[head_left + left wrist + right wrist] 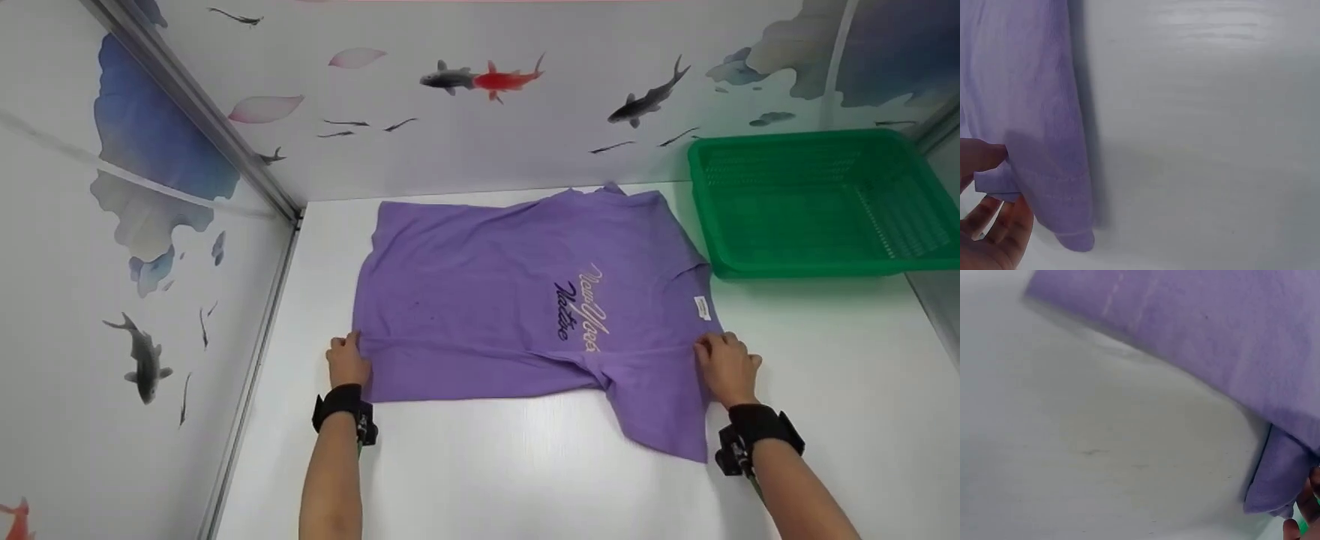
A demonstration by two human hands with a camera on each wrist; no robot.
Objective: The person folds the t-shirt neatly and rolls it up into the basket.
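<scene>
A purple T-shirt (465, 292) lies spread on the white table, its hem to the left and its collar to the right. Script lettering crosses its chest, and a white label shows near the collar. My left hand (349, 361) pinches the hem near the front corner; the left wrist view shows the thumb over the cloth and the fingers under it. At the shoulder edge, my right hand (727, 367) pinches the fabric beside the near sleeve (660, 416), which points toward me. A fold line runs along the cloth between both hands.
A green plastic basket (795, 268) stands at the back right, close to the shirt's collar side. White panels printed with fish (645, 105) rise behind and to the left of the table (480, 465). A metal corner frame (251, 161) joins them.
</scene>
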